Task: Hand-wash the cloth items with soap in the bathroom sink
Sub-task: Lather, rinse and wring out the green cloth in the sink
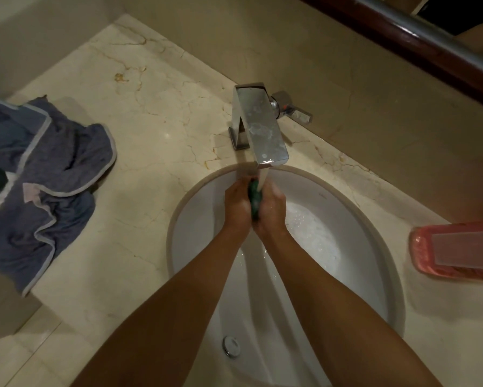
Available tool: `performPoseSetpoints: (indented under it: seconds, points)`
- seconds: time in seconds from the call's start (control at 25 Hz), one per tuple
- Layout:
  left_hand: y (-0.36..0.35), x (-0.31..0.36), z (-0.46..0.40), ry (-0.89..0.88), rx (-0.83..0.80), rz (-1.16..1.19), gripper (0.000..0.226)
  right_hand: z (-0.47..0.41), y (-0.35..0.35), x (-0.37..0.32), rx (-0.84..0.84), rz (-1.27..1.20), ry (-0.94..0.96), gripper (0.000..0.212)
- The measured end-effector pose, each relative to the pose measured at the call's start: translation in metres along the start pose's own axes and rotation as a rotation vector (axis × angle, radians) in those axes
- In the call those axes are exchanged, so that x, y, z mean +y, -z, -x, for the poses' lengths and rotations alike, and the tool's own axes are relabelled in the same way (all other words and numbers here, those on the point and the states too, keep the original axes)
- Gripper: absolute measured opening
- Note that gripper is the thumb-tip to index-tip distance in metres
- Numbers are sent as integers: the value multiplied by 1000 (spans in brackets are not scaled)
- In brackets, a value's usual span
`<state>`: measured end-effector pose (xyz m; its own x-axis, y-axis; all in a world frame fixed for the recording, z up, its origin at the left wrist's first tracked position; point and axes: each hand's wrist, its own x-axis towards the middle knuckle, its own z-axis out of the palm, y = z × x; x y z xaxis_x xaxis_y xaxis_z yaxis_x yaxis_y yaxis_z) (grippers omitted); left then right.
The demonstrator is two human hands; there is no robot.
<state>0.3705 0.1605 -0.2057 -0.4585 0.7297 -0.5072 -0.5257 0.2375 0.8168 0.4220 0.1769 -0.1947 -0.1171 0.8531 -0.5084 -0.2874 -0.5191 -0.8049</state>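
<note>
A small dark green cloth (254, 201) is squeezed between my two hands over the white sink (355, 275). My left hand (238, 206) grips it from the left and my right hand (272, 209) from the right, fingers curled round it. Water runs from the chrome tap (260, 127) onto the cloth and my hands. Most of the cloth is hidden between my palms. Soapy water pools in the right part of the basin.
A crumpled blue-grey cloth with pale edging (44, 185) lies on the marble counter (151, 113) at the left. A pink soap bottle (458, 250) lies on its side at the right edge. The tap's lever (293, 110) points right. The overflow cap (231, 346) sits in the basin's near wall.
</note>
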Motion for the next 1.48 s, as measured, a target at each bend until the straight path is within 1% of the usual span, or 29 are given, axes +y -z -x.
performPoseSetpoints:
  seconds: [0.08,0.16,0.24,0.32,0.4,0.52,0.6,0.64,0.72,0.84,0.88,0.96,1.04,1.12,1.2,1.28,1.32,1.36,1.44,1.48]
  points:
    - [-5,-3,-1,-68,60,-127,40,-5,0,2,53,120,95,21]
    - [-6,-5,-1,-71,42,-152,43,-8,3,3,67,157,133,23]
    - [-7,-6,0,-8,28,-104,39,-9,9,1,104,125,102,23]
    - [-8,-7,-1,2,4,-153,34,-10,15,1,121,98,54,23]
    - [-9,-7,-1,-33,39,-209,35,-12,18,4,70,136,28,28]
    - [-7,-1,-3,-14,106,-128,40,-10,17,11,-75,109,24,26]
    - [-5,0,-5,-6,108,-109,39,-9,13,16,-115,93,45,24]
    - [-3,0,-5,-4,113,-102,38,-8,10,17,-98,121,55,23]
    - [-1,0,0,8,114,-101,36,-7,5,16,5,217,62,24]
    - [0,2,14,60,32,12,32,-9,3,12,115,287,80,31]
    - [-1,1,17,103,15,41,32,-9,2,10,123,271,76,30]
    - [1,1,21,163,0,65,37,-7,0,8,112,149,40,25]
    - [4,2,26,180,-24,31,41,-6,-2,9,141,63,-50,30]
    - [7,0,29,193,-53,5,42,-3,-2,8,185,34,-120,38]
    - [11,-1,29,202,-56,20,40,0,-1,7,184,20,-112,36]
    - [14,-2,29,184,-64,39,35,3,6,5,113,4,-68,28]
    - [15,-2,29,156,-82,1,31,5,10,4,62,-1,-47,24]
    - [17,-1,30,117,-103,-99,27,7,14,4,9,9,-37,22]
    - [20,4,35,25,-138,-325,21,9,20,1,-61,86,-36,28]
    - [22,6,37,-10,-138,-378,21,10,22,0,-70,160,-26,31]
